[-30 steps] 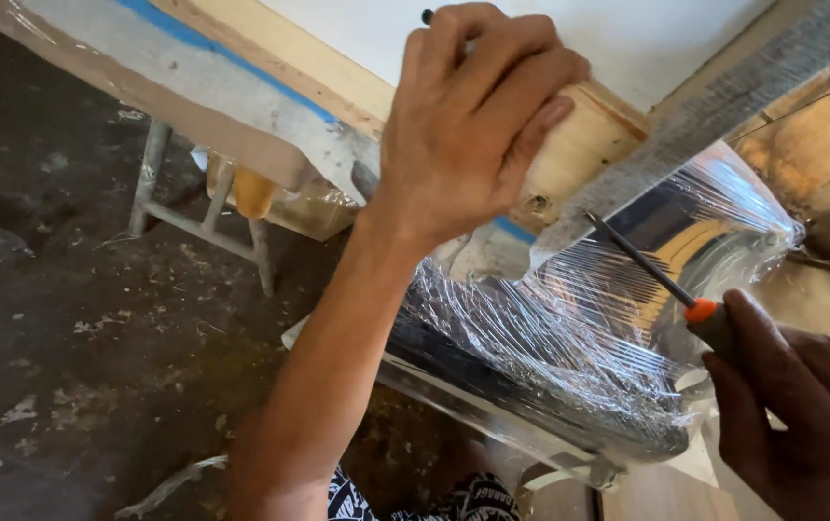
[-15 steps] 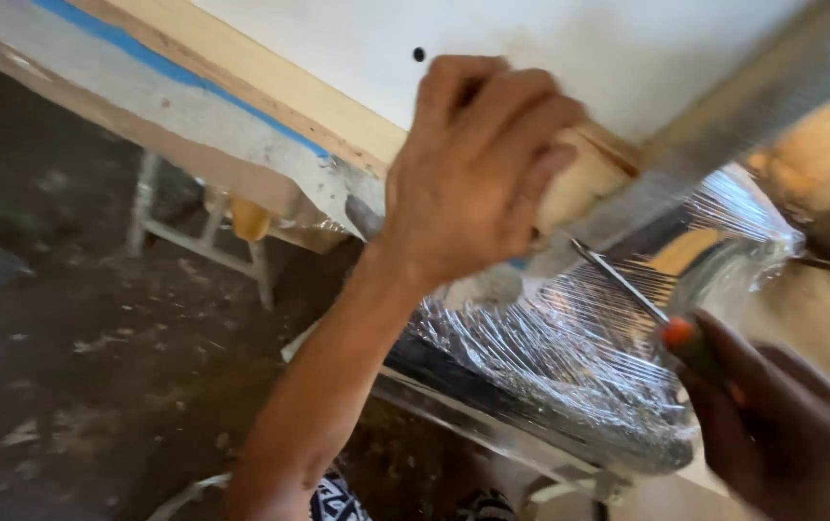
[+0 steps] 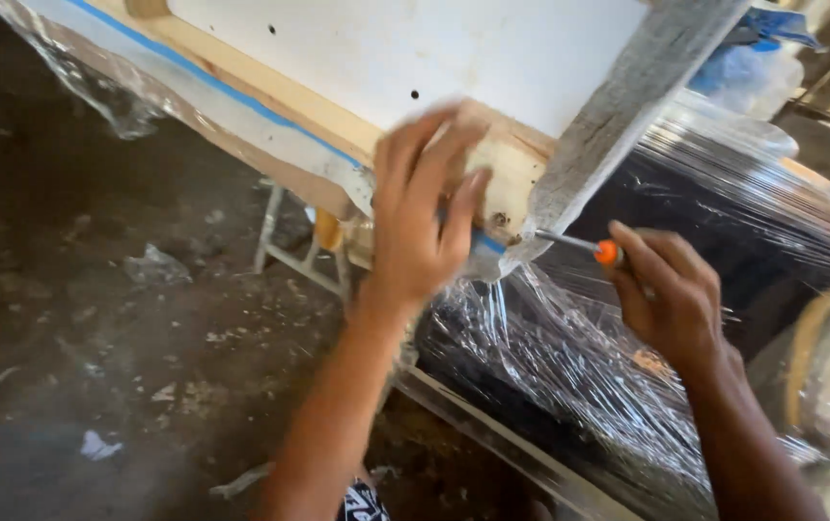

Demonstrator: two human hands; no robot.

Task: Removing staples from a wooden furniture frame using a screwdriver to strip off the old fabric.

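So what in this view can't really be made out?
- Screwdriver: its handle is hidden inside the right hand; its tip, at the wooden corner block, is too small to make out.
- Left hand: motion-blurred, and it covers part of the block.
- Dark wrapped object: clear plastic film hides what it is.
- White panel: cut off by the top edge.

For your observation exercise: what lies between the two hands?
In the head view, the screwdriver's metal shaft spans the gap between the left hand and right hand, over clear plastic wrap, its tip at the wooden corner.
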